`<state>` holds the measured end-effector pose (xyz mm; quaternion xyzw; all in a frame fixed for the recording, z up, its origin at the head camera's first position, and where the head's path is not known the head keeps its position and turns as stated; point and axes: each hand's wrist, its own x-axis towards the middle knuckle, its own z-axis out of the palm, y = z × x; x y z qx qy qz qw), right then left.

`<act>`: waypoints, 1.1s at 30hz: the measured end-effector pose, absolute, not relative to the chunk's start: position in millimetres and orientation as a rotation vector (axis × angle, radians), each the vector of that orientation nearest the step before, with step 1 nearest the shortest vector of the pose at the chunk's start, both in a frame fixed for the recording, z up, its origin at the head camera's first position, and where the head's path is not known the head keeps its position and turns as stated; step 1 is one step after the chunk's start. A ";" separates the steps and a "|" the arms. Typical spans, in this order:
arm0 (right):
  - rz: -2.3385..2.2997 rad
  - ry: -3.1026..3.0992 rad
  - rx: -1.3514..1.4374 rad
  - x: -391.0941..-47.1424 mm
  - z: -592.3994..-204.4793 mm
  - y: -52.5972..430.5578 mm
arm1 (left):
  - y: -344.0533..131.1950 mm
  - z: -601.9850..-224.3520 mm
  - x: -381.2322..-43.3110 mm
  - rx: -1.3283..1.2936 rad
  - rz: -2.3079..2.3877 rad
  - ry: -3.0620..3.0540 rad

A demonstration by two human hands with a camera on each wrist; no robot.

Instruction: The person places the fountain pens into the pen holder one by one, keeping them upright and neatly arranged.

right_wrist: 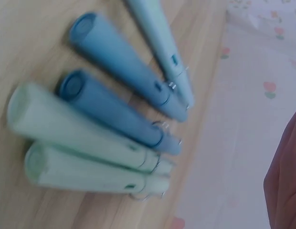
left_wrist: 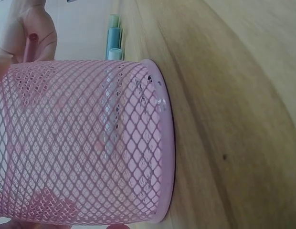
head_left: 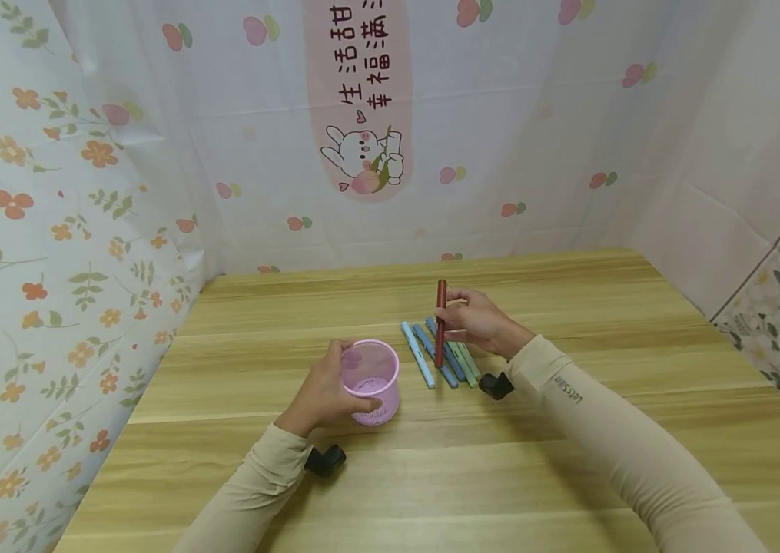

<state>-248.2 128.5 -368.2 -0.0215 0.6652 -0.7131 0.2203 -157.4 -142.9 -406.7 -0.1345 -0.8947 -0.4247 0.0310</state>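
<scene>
My left hand (head_left: 320,392) grips a pink mesh pen cup (head_left: 390,399), fingers on its far side and thumb over the near rim. The cup stands upright on the table, and no pens show inside. With fingertips and thumb, my right hand (head_left: 476,319) pinches a dark red pen (head_left: 441,296) held upright, right of the cup. Below it lie a light blue pen (right_wrist: 157,38), two darker blue pens (right_wrist: 121,67) and two pale green pens (right_wrist: 95,169), side by side. The left wrist view has the cup's mesh wall (left_wrist: 90,143) up close.
The wood-grain table (head_left: 569,484) runs back to a white printed curtain (head_left: 535,138). Floral cloth (head_left: 51,253) hangs along the left side. Black wrist devices (head_left: 496,385) sit below both wrists, close over the tabletop.
</scene>
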 end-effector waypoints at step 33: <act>-2.318 1.867 -0.032 -217.4 -357.5 77.1 | -143.5 -408.6 -157.3 -0.417 -1.359 -2.755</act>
